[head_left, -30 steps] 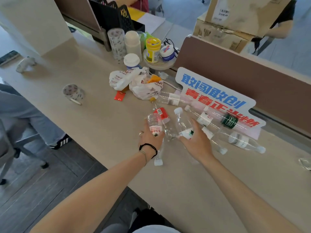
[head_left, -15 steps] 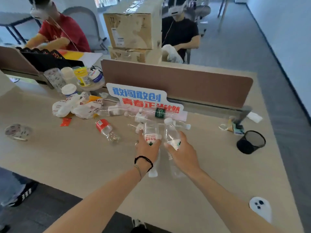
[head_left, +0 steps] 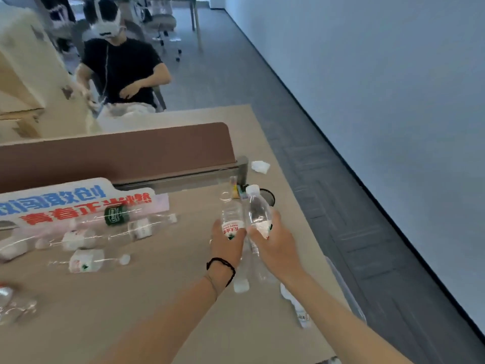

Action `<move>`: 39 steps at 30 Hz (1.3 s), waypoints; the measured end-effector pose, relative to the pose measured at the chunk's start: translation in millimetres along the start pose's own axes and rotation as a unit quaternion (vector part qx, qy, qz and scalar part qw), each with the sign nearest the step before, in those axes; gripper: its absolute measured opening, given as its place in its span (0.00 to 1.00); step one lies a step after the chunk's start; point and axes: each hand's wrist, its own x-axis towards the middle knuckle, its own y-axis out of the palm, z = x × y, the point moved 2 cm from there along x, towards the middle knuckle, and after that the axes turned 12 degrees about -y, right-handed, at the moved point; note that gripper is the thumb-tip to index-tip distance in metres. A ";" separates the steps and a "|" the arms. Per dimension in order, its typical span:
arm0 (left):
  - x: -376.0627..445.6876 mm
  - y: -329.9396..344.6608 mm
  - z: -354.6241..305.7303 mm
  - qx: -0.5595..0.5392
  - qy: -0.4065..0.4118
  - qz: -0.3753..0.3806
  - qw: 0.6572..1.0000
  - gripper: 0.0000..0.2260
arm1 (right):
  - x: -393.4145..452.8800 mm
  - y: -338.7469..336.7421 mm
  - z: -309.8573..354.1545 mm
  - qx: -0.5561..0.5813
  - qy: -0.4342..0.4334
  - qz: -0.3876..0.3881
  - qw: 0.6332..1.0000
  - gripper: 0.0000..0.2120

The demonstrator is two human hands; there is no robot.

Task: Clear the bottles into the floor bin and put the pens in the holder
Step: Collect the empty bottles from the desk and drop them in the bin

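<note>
I have both hands out over the right end of the tabletop, each wrapped around clear plastic bottles. My left hand, with a black band at the wrist, grips a red-and-white labelled bottle whose open neck points away from me; a white cap pokes out below that wrist, so it seems to hold a second bottle, though the blur keeps me from being sure. My right hand clasps a capped bottle, touching the left one side by side. Just behind them stands the black mesh holder, with some small coloured items beside it that I cannot make out. More empty bottles lie scattered to the left near a printed sign leaning against the brown divider. The floor bin is not visible to me.
</note>
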 end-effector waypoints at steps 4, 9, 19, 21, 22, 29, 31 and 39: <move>2.9 65.8 -10.3 0.056 0.011 0.056 0.997 0.20 | 7.6 -57.2 -36.8 -0.031 0.059 -0.070 0.995 0.30; -1.3 129.9 -7.1 0.096 0.007 0.107 0.990 0.19 | -4.7 -131.5 -97.6 -0.038 0.151 -0.142 0.977 0.28; -9.7 227.7 19.1 0.230 0.010 0.065 0.971 0.20 | -28.7 -223.4 -239.3 -0.020 0.264 -0.121 0.957 0.29; -13.3 246.4 21.5 0.248 0.015 0.055 0.967 0.20 | -39.4 -231.5 -264.3 -0.016 0.278 -0.120 0.953 0.31; -14.2 256.1 22.7 0.254 0.019 0.054 0.966 0.21 | -43.8 -236.2 -274.4 -0.019 0.284 -0.120 0.951 0.32; -24.1 312.1 43.2 0.299 -0.006 0.048 0.953 0.25 | -63.8 -266.2 -331.0 -0.043 0.338 -0.124 0.932 0.40; -25.2 323.1 50.1 0.302 -0.016 0.049 0.952 0.26 | -65.2 -271.2 -342.5 -0.030 0.351 -0.137 0.926 0.40; -30.9 372.0 72.2 0.277 -0.056 0.086 0.955 0.29 | -78.4 -280.9 -364.9 0.010 0.349 -0.132 0.928 0.28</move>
